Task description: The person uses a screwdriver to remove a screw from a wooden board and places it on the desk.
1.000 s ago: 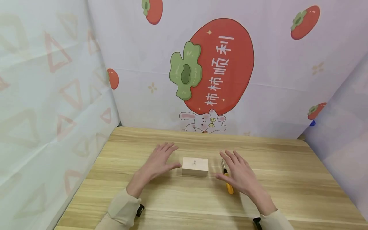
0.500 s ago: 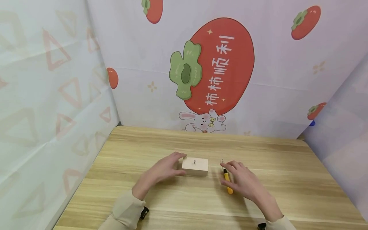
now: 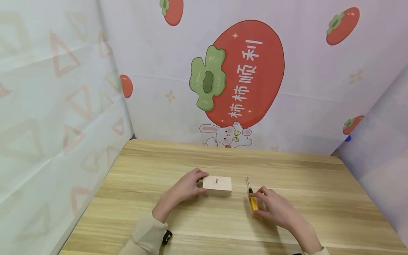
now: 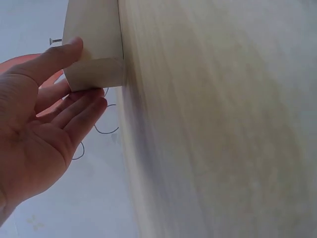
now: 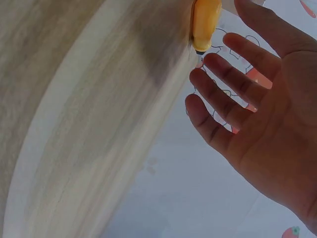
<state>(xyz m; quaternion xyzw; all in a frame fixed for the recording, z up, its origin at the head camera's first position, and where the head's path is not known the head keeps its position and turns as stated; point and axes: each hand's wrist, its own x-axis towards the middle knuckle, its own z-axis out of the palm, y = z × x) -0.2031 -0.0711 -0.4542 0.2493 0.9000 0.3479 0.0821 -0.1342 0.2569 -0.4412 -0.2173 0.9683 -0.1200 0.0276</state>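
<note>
A pale wooden block point(image 3: 220, 183) lies on the table, with a small screw point(image 4: 55, 41) standing upright out of its top. My left hand point(image 3: 186, 186) holds the block's left end, its thumb point(image 4: 74, 47) on the near long face and the fingers around the end and far side. Right of the block lies a screwdriver point(image 3: 254, 203) with a yellow handle and black collar, its metal shaft pointing away from me. Over the handle my right hand point(image 3: 278, 209) hovers, thumb and fingers apart on either side. In the right wrist view the fingers stand loosely spread, clear of the yellow handle point(image 5: 206, 22).
The wood-grain table point(image 3: 204, 226) reaches back to a white printed cloth point(image 3: 153, 117) with a large red persimmon. Another patterned cloth point(image 3: 60, 117) borders the left side, and a pale one point(image 3: 382, 170) the right.
Both hands have come down from raised, spread poses. The left has moved right onto the block's end. The right has lowered and drawn back toward the screwdriver's handle. Block and screwdriver stay put.
</note>
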